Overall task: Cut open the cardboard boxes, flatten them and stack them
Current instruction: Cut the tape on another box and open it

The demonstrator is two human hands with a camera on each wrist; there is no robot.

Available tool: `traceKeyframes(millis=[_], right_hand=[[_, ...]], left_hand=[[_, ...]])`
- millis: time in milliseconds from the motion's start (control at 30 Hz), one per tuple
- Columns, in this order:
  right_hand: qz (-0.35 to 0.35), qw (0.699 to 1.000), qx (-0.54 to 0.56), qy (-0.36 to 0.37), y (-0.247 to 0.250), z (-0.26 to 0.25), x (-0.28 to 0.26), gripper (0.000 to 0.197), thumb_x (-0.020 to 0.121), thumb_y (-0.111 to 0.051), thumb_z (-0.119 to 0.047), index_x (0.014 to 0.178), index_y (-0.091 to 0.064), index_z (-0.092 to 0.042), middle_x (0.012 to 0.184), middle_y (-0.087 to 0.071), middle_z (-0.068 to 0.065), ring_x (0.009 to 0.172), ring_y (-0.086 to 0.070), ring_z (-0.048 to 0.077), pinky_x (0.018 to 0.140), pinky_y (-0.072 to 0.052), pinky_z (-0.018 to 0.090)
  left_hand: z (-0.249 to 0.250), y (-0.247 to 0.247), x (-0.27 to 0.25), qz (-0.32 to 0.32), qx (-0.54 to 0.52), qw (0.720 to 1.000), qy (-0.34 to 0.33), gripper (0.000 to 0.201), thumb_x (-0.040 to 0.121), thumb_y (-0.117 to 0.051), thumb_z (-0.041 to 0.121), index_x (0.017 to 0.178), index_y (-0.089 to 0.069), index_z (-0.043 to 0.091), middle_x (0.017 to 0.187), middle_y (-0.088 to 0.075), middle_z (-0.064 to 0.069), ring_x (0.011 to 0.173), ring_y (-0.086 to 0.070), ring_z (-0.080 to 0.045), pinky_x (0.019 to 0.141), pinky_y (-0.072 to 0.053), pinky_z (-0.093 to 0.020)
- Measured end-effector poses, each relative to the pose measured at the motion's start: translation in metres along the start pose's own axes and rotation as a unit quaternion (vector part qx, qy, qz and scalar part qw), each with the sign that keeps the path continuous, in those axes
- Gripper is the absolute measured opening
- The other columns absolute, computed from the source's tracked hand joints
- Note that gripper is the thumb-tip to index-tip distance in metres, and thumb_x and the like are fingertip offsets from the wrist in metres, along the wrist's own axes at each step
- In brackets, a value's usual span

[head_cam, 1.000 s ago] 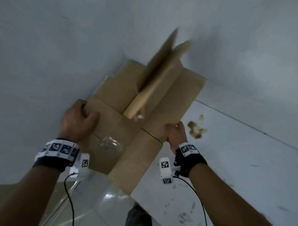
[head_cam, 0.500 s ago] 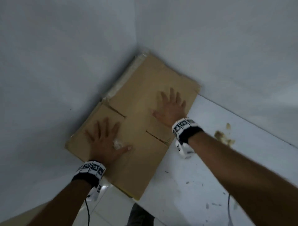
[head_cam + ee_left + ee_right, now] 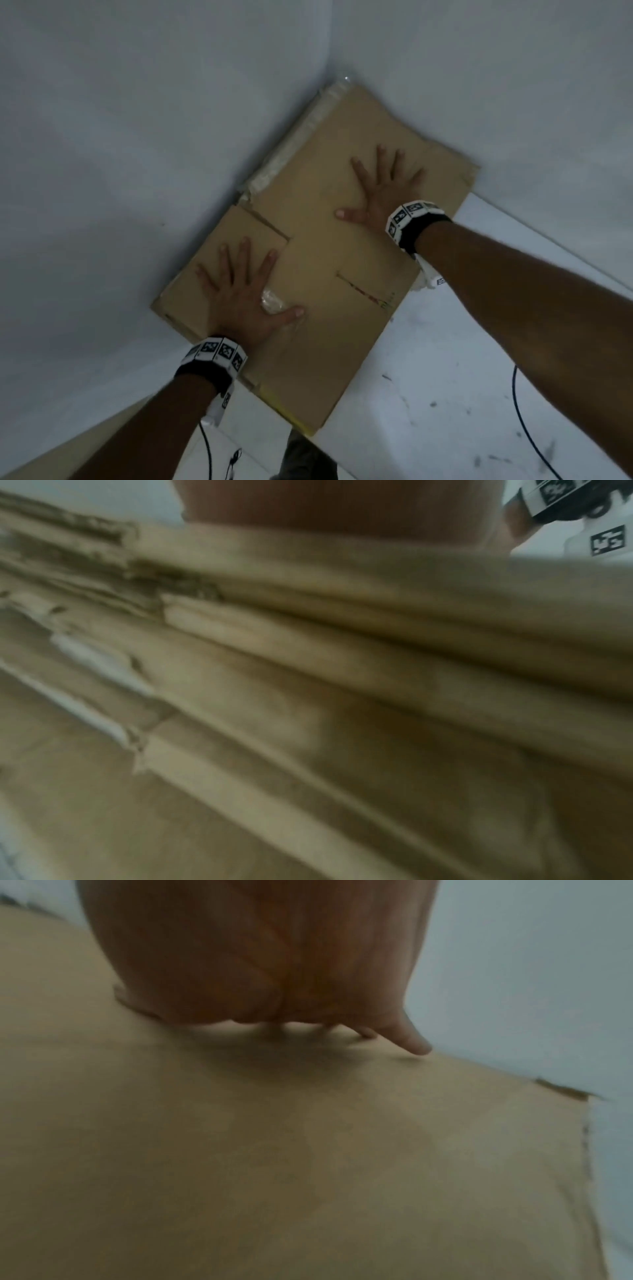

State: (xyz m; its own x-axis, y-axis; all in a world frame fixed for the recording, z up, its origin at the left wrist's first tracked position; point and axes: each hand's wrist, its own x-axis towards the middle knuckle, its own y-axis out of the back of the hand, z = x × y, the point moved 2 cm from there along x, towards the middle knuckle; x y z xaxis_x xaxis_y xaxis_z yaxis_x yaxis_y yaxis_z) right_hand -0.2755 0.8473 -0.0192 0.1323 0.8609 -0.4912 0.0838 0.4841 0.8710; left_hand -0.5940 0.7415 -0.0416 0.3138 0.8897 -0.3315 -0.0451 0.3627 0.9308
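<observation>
— So, where does the flattened cardboard box (image 3: 329, 260) lie?

— On the stack of flattened boxes (image 3: 308, 696) in the wall corner, long axis running from near-left out to far-right.

— And each grip?

— Left hand (image 3: 239, 298) spread flat on the near-left flap, a scrap of clear tape (image 3: 272, 301) by its thumb. Right hand (image 3: 383, 192) spread flat nearer the far end.

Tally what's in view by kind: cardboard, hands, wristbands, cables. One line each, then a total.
Flattened cardboard pile: 1 (layers in the left wrist view too blurred to count)
Hands: 2, left hand, right hand
Marker wristbands: 2
Black cables: 2
Total: 7
</observation>
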Motion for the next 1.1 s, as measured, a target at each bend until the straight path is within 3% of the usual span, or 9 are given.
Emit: traceKeyframes(millis=[100, 167, 233, 300, 400, 500, 600, 833, 1100], right_hand=[[-0.01, 0.994, 0.082, -0.071, -0.005, -0.019, -0.034, 0.109, 0.079, -0.044, -0.086, 0.16, 0.005, -0.033, 0.167, 0.017, 0.014, 0.151, 0.009, 0.047, 0.11, -0.004, 0.077], [0.051, 0.988, 0.113, -0.089, -0.017, -0.022, -0.085, 0.084, 0.09, -0.053, -0.064, 0.155, -0.023, -0.02, 0.162, -0.017, 0.019, 0.145, -0.022, 0.047, 0.108, -0.028, 0.066], [0.112, 0.98, 0.147, -0.068, -0.042, -0.014, -0.153, 0.057, 0.093, -0.055, -0.047, 0.138, -0.045, -0.013, 0.14, -0.044, 0.016, 0.126, -0.044, 0.04, 0.097, -0.042, 0.051], [0.104, 0.969, 0.216, -0.058, -0.087, 0.003, -0.224, 0.04, 0.096, -0.052, -0.043, 0.124, -0.056, -0.014, 0.123, -0.056, 0.012, 0.115, -0.052, 0.035, 0.092, -0.044, 0.044], [0.021, 0.949, 0.286, -0.129, -0.171, 0.043, -0.336, 0.03, 0.1, -0.049, -0.047, 0.111, -0.059, -0.021, 0.11, -0.063, 0.004, 0.108, -0.059, 0.025, 0.089, -0.044, 0.035], [-0.072, 0.924, 0.321, -0.196, -0.262, 0.089, -0.461, 0.027, 0.1, -0.046, -0.043, 0.108, -0.059, -0.02, 0.113, -0.064, 0.005, 0.108, -0.06, 0.026, 0.086, -0.044, 0.033], [-0.119, 0.872, 0.369, -0.297, -0.358, 0.13, -0.589, 0.026, 0.099, -0.047, -0.041, 0.108, -0.059, -0.019, 0.115, -0.064, 0.006, 0.109, -0.06, 0.026, 0.087, -0.045, 0.033], [-0.148, 0.663, 0.53, -0.508, -0.555, 0.148, -0.868, 0.023, 0.094, -0.058, -0.049, 0.085, -0.047, -0.031, 0.122, -0.063, 0.006, 0.112, -0.059, 0.022, 0.091, -0.044, 0.027], [-0.142, 0.571, 0.579, -0.565, -0.658, 0.199, -1.011, 0.019, 0.094, -0.063, -0.043, 0.089, -0.054, -0.028, 0.119, -0.066, 0.005, 0.112, -0.062, 0.021, 0.087, -0.043, 0.023]], left_hand=[[0.008, 0.015, -0.008, -0.011, 0.008, 1.0, 0.011, 0.118, 0.064, -0.031, 0.107, 0.16, 0.006, 0.049, 0.17, 0.022, -0.001, 0.156, 0.019, -0.034, 0.113, 0.027, -0.065], [0.02, 0.027, -0.024, -0.005, -0.011, 1.0, 0.025, 0.105, 0.074, -0.042, 0.097, 0.161, -0.011, 0.045, 0.172, 0.005, -0.006, 0.157, 0.004, -0.035, 0.111, 0.033, -0.059], [0.041, 0.034, -0.043, 0.027, -0.01, 1.0, 0.0, 0.076, 0.086, -0.047, 0.073, 0.146, -0.048, 0.026, 0.155, -0.039, -0.019, 0.139, -0.036, -0.042, 0.117, -0.008, -0.066], [0.07, 0.029, -0.066, 0.047, -0.022, 0.996, -0.071, 0.05, 0.085, -0.046, 0.053, 0.109, -0.064, 0.013, 0.112, -0.063, -0.016, 0.1, -0.058, -0.038, 0.089, -0.045, -0.052], [0.118, -0.001, -0.112, -0.063, -0.108, 0.982, -0.144, 0.02, 0.095, -0.059, 0.037, 0.084, -0.058, 0.021, 0.08, -0.062, -0.001, 0.073, -0.058, -0.024, 0.065, -0.043, -0.034], [0.164, -0.053, -0.166, -0.212, -0.061, 0.948, -0.23, 0.025, 0.095, -0.067, 0.04, 0.077, -0.054, 0.028, 0.067, -0.059, 0.004, 0.063, -0.055, -0.008, 0.058, -0.041, -0.029], [0.213, -0.108, -0.213, -0.348, 0.052, 0.891, -0.286, 0.025, 0.095, -0.062, 0.052, 0.082, -0.059, 0.031, 0.078, -0.065, 0.006, 0.075, -0.06, -0.002, 0.065, -0.044, -0.021], [0.349, -0.194, -0.334, -0.4, 0.226, 0.833, -0.308, 0.029, 0.097, -0.059, 0.053, 0.081, -0.057, 0.029, 0.095, -0.063, 0.008, 0.093, -0.062, -0.01, 0.066, -0.039, -0.022], [0.528, -0.287, -0.509, -0.453, 0.251, 0.764, -0.385, 0.039, 0.1, -0.055, 0.05, 0.07, -0.05, 0.027, 0.084, -0.059, 0.005, 0.082, -0.059, -0.017, 0.07, -0.041, -0.029]])
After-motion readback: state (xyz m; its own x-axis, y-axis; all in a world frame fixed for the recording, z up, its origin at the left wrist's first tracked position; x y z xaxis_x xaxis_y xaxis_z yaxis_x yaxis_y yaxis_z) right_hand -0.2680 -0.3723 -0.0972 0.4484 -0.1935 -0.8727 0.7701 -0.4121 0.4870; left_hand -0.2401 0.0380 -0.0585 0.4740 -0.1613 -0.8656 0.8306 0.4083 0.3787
